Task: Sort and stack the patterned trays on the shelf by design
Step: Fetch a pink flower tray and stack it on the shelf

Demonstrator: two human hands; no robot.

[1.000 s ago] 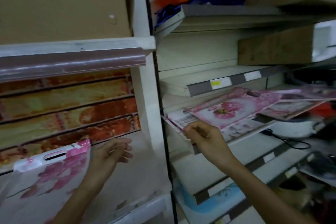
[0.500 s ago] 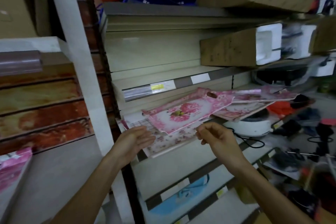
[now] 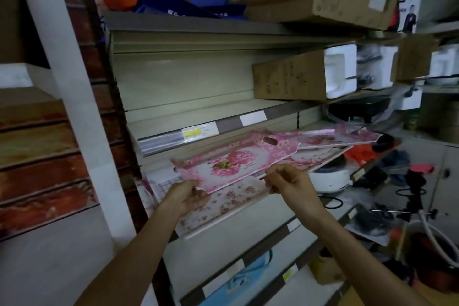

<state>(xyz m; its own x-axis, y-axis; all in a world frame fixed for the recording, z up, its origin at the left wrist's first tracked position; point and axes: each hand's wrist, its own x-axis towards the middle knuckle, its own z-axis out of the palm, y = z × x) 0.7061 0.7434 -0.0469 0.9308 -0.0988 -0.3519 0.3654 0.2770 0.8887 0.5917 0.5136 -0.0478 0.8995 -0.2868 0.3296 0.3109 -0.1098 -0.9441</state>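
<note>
Cluttered store shelf [image 3: 248, 208] w/ cartons above. Pink-bloom tray [image 3: 236, 161] atop small-floral tray [image 3: 223, 206], centre. Left hand [image 3: 186, 196] grips its 7 o'clock corner; right hand [image 3: 288, 181] fingers pinch the 4 o'clock edge. Best lifted level, then matched w/ like pattern.

Glossy, smooth plastic pink flower tray [image 3: 236, 164] between the hands lies on a satin-finished rosebud tray [image 3: 231, 202]. Above them, the shelf edge [image 3: 248, 120] looks like matt painted metal, bearing matt brown cardboard boxes [image 3: 288, 77] with white foam [image 3: 339, 71].
</note>
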